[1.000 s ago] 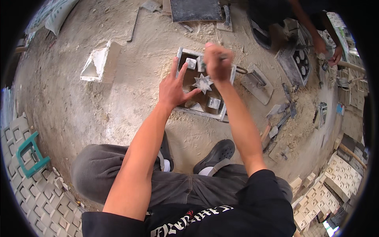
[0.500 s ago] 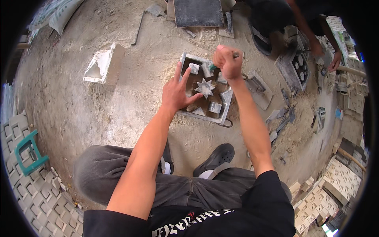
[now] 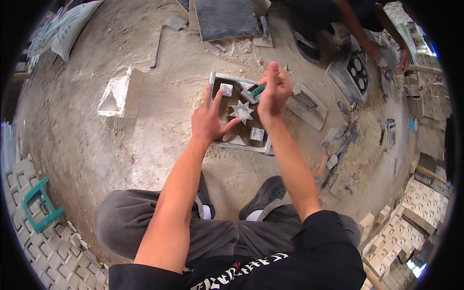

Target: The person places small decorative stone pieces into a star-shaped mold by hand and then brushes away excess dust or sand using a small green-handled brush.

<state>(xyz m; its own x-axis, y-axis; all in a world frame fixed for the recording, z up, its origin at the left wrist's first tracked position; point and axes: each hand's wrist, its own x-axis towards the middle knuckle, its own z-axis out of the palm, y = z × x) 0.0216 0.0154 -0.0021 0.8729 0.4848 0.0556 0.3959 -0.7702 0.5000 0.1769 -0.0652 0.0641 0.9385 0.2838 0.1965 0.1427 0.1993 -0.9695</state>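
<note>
A shallow metal mould frame [image 3: 243,147] lies on the dusty ground before me, with an eight-pointed star block [image 3: 242,112] in its middle. Small square blocks, an upper one [image 3: 225,90] and a lower one [image 3: 256,134], sit around the star. My left hand [image 3: 205,122] rests over the frame's left side, fingers spread, the thumb reaching toward the star. My right hand [image 3: 274,96] is closed around a tool with a green part [image 3: 258,90], its thumb pointing up. The tool's end is over the upper right of the mould, and the fist hides part of that side.
A plastering float [image 3: 309,107] lies right of the mould. Beyond it are another mould [image 3: 339,79] and a co-worker's hand [image 3: 402,63]. Loose metal tools [image 3: 338,147] lie at right, a white block [image 3: 120,96] at left. A dark board [image 3: 226,21] lies at the far side.
My right hand has come nearer and slightly left, turning so the thumb points up and more of the green part shows. My left hand remains on the mould's left side.
</note>
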